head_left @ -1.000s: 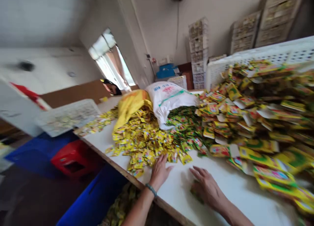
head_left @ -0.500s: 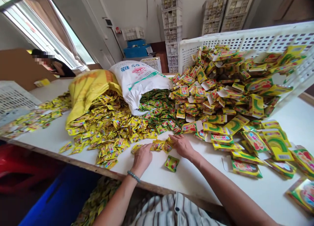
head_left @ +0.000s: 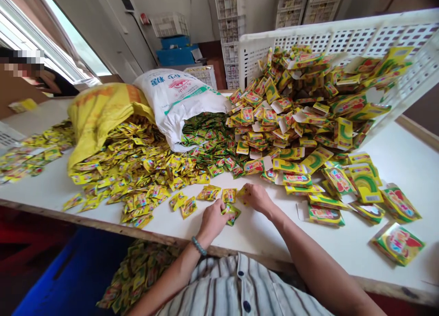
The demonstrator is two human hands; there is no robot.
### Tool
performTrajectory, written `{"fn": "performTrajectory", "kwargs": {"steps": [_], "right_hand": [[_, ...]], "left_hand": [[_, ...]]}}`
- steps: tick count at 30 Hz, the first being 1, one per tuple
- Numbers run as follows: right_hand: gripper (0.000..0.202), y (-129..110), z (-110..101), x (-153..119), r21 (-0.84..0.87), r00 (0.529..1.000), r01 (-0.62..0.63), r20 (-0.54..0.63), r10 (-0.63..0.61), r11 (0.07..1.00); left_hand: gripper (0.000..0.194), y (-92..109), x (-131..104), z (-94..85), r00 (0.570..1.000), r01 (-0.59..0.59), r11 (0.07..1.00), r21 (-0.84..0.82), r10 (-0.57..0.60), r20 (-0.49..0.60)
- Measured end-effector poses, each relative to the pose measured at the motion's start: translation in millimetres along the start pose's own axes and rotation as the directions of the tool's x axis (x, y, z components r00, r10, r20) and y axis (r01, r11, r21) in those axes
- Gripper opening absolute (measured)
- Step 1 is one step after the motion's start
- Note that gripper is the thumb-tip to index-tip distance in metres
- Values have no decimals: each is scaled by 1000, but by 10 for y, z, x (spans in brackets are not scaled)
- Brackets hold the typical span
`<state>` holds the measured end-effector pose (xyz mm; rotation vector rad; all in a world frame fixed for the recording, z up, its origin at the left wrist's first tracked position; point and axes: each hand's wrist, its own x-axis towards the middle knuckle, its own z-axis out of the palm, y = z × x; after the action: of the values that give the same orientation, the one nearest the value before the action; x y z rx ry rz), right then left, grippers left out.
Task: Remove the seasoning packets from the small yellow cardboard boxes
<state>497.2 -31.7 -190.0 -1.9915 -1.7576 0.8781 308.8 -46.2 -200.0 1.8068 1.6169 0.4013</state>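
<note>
My left hand [head_left: 213,220], with a beaded bracelet at the wrist, pinches the edge of a green packet [head_left: 233,214] near the table's front. To its right my right hand [head_left: 257,198] has its fingers closed on a yellow packet [head_left: 243,195]. Between the hands a single yellow packet [head_left: 229,195] lies flat, and others lie just left of it. Behind them spread a heap of yellow packets [head_left: 147,165] from a yellow sack [head_left: 99,108] and green packets [head_left: 209,135] from a white sack [head_left: 181,94].
A tipped white crate [head_left: 329,37] spills many small boxes [head_left: 291,124] over the right of the white table [head_left: 254,243]. Stacked crates [head_left: 230,37] stand at the back. A person [head_left: 51,80] is at the far left. Below the table edge is a blue container [head_left: 82,265] beside more packets.
My left hand has moved right from the yellow packets to the green one and pinched it. My right hand has closed on a yellow packet. The view has shifted, and the yellow packets lie farther apart.
</note>
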Motion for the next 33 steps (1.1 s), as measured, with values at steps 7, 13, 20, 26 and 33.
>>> {"fn": "performTrajectory", "kwargs": {"steps": [7, 13, 20, 26, 33], "right_hand": [[31, -49, -77, -26, 770, 995, -2, 68, -79, 638], [45, -222, 83, -59, 904, 999, -7, 22, -28, 427], [42, -140, -3, -9, 880, 1000, 17, -16, -7, 475], [39, 28, -122, 84, 836, 981, 153, -195, 24, 526], [35, 285, -370, 141, 694, 759, 250, -573, 308, 675]], "left_hand": [[56, 9, 123, -69, 983, 114, 649, -752, -181, -7], [38, 300, 177, -156, 994, 105, 413, -904, -48, 93], [33, 432, 449, -170, 995, 35, 557, -830, 55, 79], [43, 650, 832, -95, 988, 10, 769, -639, 89, 123], [41, 990, 1292, 130, 957, -285, 857, -429, 278, -79]]}}
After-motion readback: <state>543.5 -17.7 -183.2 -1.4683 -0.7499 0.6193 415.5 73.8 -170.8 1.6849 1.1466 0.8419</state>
